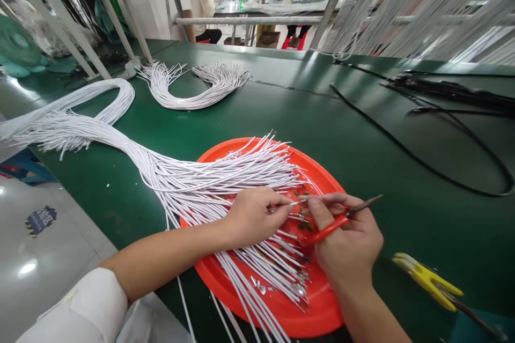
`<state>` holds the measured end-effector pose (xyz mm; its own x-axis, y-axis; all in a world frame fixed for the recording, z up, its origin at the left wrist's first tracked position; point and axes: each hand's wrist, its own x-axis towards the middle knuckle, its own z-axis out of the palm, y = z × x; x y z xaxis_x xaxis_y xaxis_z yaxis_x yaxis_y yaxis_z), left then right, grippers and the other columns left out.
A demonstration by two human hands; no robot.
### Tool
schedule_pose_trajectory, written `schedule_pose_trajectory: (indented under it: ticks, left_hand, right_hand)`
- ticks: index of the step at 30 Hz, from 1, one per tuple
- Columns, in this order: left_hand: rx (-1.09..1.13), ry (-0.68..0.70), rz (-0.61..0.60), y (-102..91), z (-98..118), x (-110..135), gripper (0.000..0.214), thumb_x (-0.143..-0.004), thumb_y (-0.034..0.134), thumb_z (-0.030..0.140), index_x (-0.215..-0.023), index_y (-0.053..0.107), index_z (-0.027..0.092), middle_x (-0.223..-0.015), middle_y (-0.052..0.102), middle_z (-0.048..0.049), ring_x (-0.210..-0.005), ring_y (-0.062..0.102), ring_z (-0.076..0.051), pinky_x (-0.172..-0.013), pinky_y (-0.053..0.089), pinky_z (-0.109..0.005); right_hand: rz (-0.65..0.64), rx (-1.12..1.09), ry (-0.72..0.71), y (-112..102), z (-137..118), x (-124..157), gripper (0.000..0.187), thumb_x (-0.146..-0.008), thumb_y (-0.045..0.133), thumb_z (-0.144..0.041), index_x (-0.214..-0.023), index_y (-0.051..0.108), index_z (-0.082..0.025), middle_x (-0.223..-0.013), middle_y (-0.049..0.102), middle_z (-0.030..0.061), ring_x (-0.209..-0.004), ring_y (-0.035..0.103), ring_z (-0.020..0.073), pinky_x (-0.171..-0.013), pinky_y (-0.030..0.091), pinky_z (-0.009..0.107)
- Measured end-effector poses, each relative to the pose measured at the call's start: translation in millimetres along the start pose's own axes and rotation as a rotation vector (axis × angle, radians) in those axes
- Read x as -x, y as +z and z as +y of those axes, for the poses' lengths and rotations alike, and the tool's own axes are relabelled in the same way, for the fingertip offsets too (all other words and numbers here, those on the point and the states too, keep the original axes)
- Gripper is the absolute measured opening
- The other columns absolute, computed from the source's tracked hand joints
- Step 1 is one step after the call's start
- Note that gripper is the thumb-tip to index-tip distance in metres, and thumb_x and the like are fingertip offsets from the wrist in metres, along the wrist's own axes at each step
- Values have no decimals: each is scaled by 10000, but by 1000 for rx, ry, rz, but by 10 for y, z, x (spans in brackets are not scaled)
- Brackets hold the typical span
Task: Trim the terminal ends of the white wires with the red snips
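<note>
A large bundle of thin white wires [193, 182] runs from the left across the green table and fans out over an orange tray [322, 305]. My left hand [253, 214] rests on the wire ends, fingers pinched on one white wire. My right hand [348, 244] is closed around red-handled snips [341, 220], their dark blades pointing right. The wire's tip sits between the two hands above the tray. Small foil scraps lie in the tray.
Yellow-handled snips [430, 278] lie on the table at the right. A second white wire bundle [193, 88] curls at the back. Black cables [442, 134] loop at the right. Grey wires hang from a rack [422, 5]. Other people sit at a far table.
</note>
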<state>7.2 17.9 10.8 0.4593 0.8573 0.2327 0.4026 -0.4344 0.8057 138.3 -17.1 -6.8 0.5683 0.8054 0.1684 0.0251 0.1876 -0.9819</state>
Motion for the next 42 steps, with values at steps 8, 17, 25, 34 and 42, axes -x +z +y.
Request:
schedule_pose_trajectory:
  ticks: [8, 17, 25, 34, 42]
  left_hand:
    - [-30, 31, 26, 4, -32, 10, 198, -815, 506, 208, -797, 700, 173, -708, 671, -38, -681, 579, -134, -662, 447, -251]
    - [158, -168, -81, -40, -3, -54, 183, -806, 538, 255, -810, 702, 174, -710, 658, -16, -656, 559, -114, -617, 430, -223]
    - [74, -167, -47, 9, -22, -11, 139, -751, 556, 228, -727, 676, 162, -711, 650, -18, -662, 558, -121, -615, 411, -233]
    - [151, -223, 12, 20, -22, -14, 131, -741, 562, 247, -697, 640, 152, -671, 604, -9, -602, 508, -101, -558, 387, -216]
    - [140, -185, 23, 18, -29, -13, 126, -747, 565, 246, -682, 619, 152, -669, 584, -7, -635, 510, -106, -585, 388, -220]
  right_hand:
    - [-18, 79, -14, 18, -22, 9, 256, -624, 751, -290, -769, 562, -196, -651, 576, -37, -626, 616, 130, -634, 504, 276]
    - [1, 7, 200, -1, 24, -48, 377, -561, 775, -394, -787, 548, -194, -674, 619, -17, -566, 599, 126, -538, 481, 252]
    - [-26, 227, 24, -16, 22, 7, 260, -619, 744, -338, -755, 572, -200, -679, 579, -31, -614, 554, 114, -594, 456, 256]
    - [-32, 212, 90, -20, 51, -11, 288, -618, 741, -369, -776, 571, -197, -666, 559, -35, -588, 519, 105, -565, 437, 244]
    - [10, 175, 85, 15, 18, 15, 287, -625, 737, -360, -789, 572, -190, -663, 601, -27, -580, 584, 120, -565, 478, 256]
